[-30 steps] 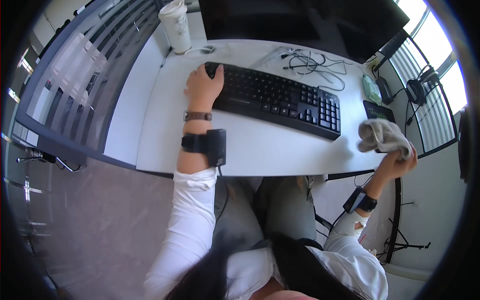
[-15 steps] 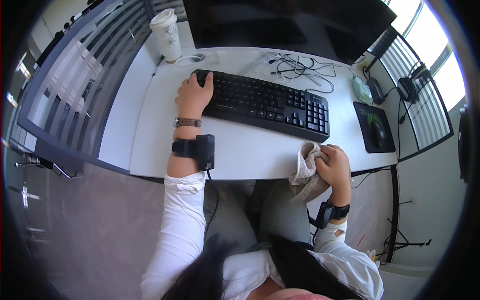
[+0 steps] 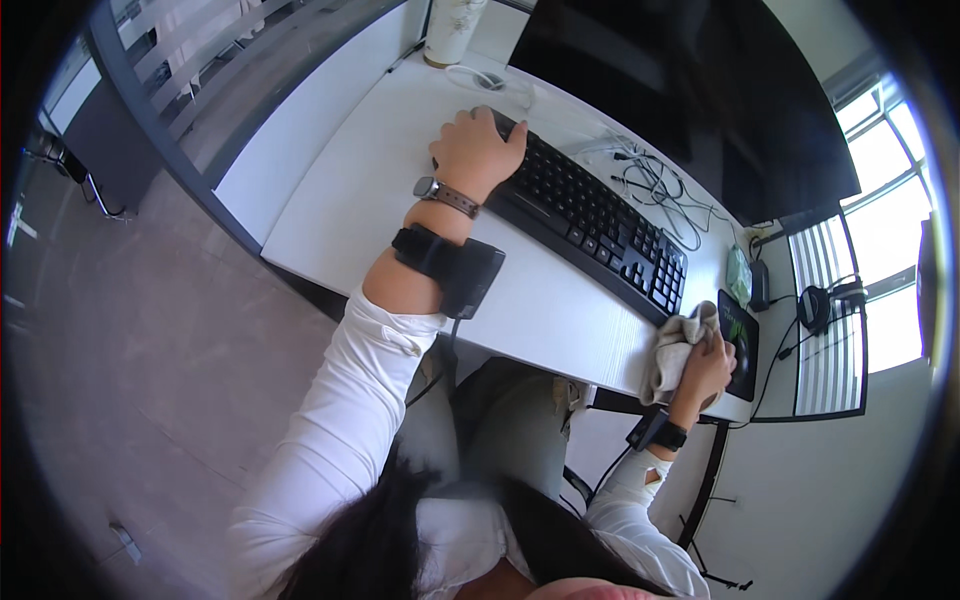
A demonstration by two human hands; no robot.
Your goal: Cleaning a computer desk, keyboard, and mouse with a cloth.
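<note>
My left hand [image 3: 480, 155] is closed over the left end of a black keyboard [image 3: 590, 215], the thumb on top and the fingers curled at its far left corner. Bunched in my right hand [image 3: 710, 370] is a beige cloth [image 3: 670, 358]. The hand presses it at the front right of the white desk [image 3: 345, 195], just off the keyboard's right end. A black mouse pad [image 3: 740, 382] lies directly beyond that hand, which hides part of it.
Behind the keyboard lie tangled cables [image 3: 655, 190], under a large dark monitor [image 3: 690, 90]. A white patterned cup [image 3: 452, 35] stands at the back left. A pale green packet [image 3: 738, 277] lies at the right, before a striped partition [image 3: 835, 365].
The view has turned, so the desk now slants down to the right. My right hand has carried the cloth from the front edge towards the mouse pad. My left hand stays on the keyboard.
</note>
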